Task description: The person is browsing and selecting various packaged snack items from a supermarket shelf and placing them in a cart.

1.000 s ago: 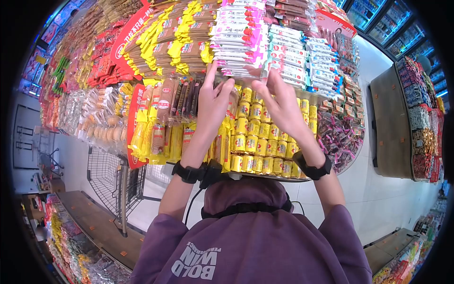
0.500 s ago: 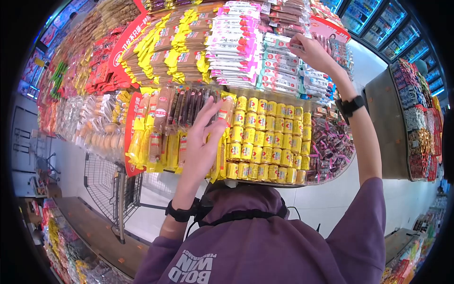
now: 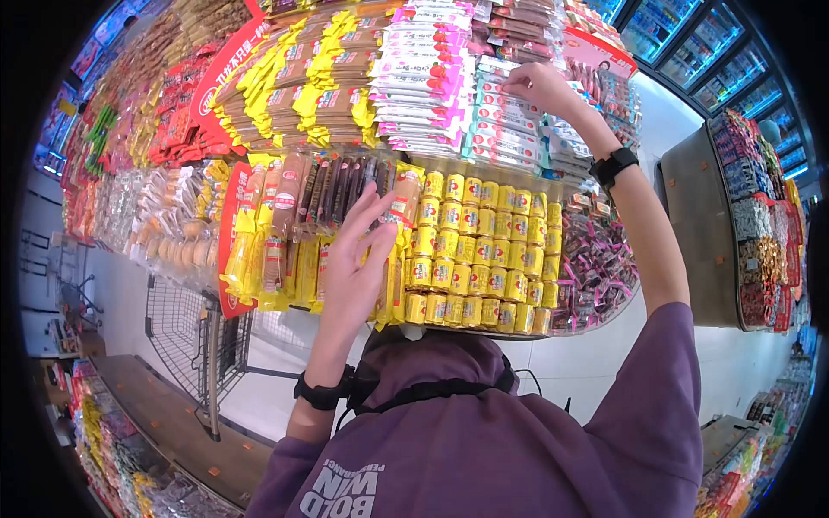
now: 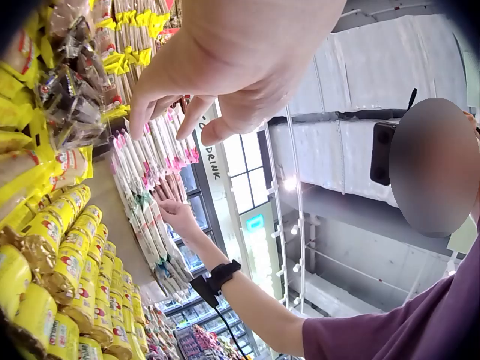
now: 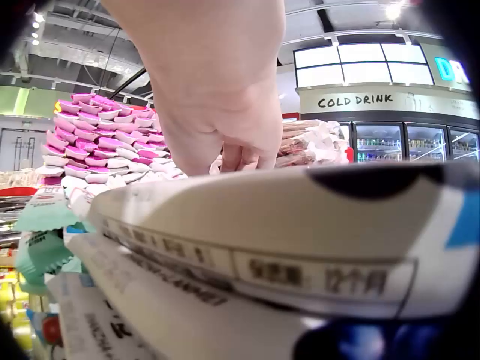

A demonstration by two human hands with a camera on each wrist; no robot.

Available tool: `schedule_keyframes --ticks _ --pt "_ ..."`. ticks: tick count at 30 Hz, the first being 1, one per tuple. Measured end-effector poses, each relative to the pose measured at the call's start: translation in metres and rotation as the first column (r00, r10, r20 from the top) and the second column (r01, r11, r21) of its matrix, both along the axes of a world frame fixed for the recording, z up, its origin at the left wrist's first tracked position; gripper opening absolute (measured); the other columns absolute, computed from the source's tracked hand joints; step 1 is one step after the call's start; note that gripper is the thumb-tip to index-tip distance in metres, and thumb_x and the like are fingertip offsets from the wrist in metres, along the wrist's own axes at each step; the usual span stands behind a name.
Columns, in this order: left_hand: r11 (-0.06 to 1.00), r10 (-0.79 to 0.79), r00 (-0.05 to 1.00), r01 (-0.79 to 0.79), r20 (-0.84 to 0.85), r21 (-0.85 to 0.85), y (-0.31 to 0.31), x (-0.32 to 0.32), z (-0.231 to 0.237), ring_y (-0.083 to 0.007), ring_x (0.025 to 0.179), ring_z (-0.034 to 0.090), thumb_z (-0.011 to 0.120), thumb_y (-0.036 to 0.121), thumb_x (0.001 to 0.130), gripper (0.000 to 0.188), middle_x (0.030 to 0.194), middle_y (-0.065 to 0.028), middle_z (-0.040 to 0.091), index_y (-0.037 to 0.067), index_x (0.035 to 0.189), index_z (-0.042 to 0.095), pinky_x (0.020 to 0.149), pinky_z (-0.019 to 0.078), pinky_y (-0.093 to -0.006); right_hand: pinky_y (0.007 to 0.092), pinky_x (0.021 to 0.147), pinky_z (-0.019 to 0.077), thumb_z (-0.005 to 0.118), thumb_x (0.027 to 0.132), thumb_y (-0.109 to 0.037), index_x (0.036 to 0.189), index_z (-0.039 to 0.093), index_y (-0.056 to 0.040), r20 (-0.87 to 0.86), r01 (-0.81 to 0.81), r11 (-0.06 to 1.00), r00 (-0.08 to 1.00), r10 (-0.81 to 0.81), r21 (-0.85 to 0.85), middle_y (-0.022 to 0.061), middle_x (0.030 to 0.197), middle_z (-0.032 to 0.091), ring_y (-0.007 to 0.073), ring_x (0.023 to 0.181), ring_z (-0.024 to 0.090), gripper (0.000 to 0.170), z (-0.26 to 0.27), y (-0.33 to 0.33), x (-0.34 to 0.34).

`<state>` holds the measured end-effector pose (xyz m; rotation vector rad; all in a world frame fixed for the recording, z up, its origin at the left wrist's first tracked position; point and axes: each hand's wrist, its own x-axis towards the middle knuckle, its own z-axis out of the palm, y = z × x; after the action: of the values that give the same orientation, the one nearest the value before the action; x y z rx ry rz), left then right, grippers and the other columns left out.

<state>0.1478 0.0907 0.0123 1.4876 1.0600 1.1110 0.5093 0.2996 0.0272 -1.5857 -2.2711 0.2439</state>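
Note:
My right hand (image 3: 553, 91) reaches over the stack of white-and-teal snack packets (image 3: 505, 129), its fingers curled and pinching at the end of a packet near the top. In the right wrist view the fingertips of this hand (image 5: 217, 97) are hidden behind a white packet (image 5: 285, 240) that fills the foreground. Lower on the display, my left hand (image 3: 352, 269) hovers with fingers spread loosely and nothing in it. It is nearest the long yellow-wrapped snacks (image 3: 304, 269), left of the rows of yellow can-shaped packs (image 3: 471, 250).
Pink-and-white packets (image 3: 423, 86) are piled left of the teal ones. Small dark wrapped sweets (image 3: 596, 268) lie at the right edge. A shopping cart (image 3: 194, 337) stands at lower left, and another display bin (image 3: 704, 233) is across the aisle. Drink fridges (image 3: 717, 52) line the back.
Both hands were together over the packets; they have since parted. The right went out to the teal stack, then shifted slightly left along it. The left drew back towards the body and relaxed.

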Motion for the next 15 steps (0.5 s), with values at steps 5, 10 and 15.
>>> schedule_keyframes --ticks 5,10,15 --pt "0.999 -0.021 1.0 0.021 0.011 0.029 -0.001 0.005 0.003 -0.0206 0.136 0.045 0.057 0.011 0.1 0.037 0.152 -0.0168 0.042 0.004 0.135 0.058 0.104 0.0444 -0.0351 0.0352 0.074 0.0553 0.07 0.09 -0.019 0.102 0.074 -0.0043 0.037 -0.067 0.962 0.998 0.059 0.265 0.0117 0.091 0.073 0.0222 0.079 0.07 0.02 0.002 -0.007 -0.002" --pt "0.991 -0.016 0.999 0.021 0.036 -0.13 -0.011 -0.007 0.003 -0.0133 0.105 0.063 0.058 0.014 0.1 0.03 0.121 -0.0126 0.067 0.001 0.126 0.063 0.095 0.0478 -0.031 0.0334 0.077 0.0554 0.068 0.085 -0.005 0.093 0.071 -0.0023 -0.327 0.039 0.963 0.944 0.053 0.268 0.0106 0.09 0.072 0.0215 0.079 0.069 0.009 0.036 -0.109 -0.06" --pt "0.954 -0.089 0.996 0.085 -0.001 -0.289 -0.024 -0.022 -0.015 -0.009 0.083 0.064 0.058 0.003 0.097 0.019 0.096 -0.0051 0.066 -0.002 0.114 0.067 0.074 0.0503 -0.0214 0.035 0.078 0.0545 0.068 0.08 0.005 0.089 0.068 -0.0027 -0.339 -0.143 0.979 0.922 0.185 0.145 0.01 0.089 0.068 0.0263 0.086 0.068 0.012 0.009 -0.214 -0.113"
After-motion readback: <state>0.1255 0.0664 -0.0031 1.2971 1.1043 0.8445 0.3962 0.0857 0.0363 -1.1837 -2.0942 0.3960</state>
